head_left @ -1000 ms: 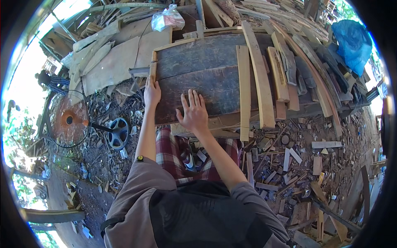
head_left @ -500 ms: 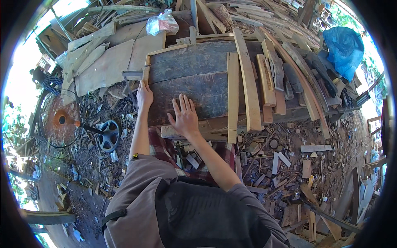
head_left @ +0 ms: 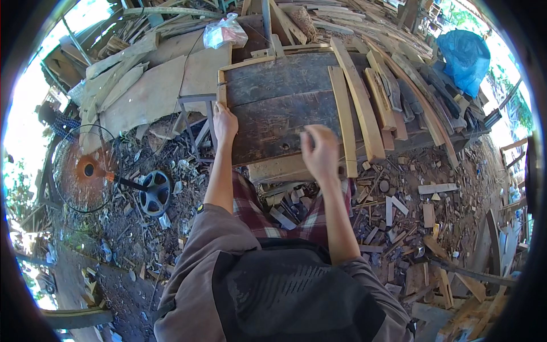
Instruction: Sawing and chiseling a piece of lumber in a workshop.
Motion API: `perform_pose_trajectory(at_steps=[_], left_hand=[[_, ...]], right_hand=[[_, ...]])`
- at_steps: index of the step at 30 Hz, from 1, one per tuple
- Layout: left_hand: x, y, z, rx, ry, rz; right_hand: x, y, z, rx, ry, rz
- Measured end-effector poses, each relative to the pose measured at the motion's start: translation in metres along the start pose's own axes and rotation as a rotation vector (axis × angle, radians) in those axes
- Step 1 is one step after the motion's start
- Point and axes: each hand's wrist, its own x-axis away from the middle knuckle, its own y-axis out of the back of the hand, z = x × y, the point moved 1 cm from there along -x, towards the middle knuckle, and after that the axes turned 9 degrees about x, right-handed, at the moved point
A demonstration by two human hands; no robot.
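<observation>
Your left hand [head_left: 224,122] grips left edge of dark, weathered plank tabletop [head_left: 273,114]. Right hand [head_left: 320,153], blurred, hovers over near edge, fingers loose, holding nothing. Pale curved slats [head_left: 353,108] lie just right. Earlier, right palm lay flat on top; now lifted.

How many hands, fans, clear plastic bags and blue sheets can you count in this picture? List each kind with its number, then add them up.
hands: 2 (left hand, right hand)
fan: 1
clear plastic bag: 1
blue sheet: 1
Total: 5
</observation>
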Motion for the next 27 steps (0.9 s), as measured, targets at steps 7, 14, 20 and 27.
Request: perform_pose_trajectory(at_steps=[7,14,20,27], left_hand=[[0.0,0.005,-0.004,0.023,0.052,0.012],[0.0,0.01,-0.003,0.037,0.063,0.001],[-0.002,0.006,-0.001,0.051,0.043,0.009],[0.0,0.003,-0.002,-0.013,-0.065,-0.023]], right_hand=[[0.035,0.039,-0.03,0.887,-0.32,-0.115],[0.045,0.017,-0.051,0.593,-0.475,0.162],[0.061,0.009,-0.034,0.369,-0.4,0.121],[0.065,-0.008,-0.016,0.118,-0.324,0.086]])
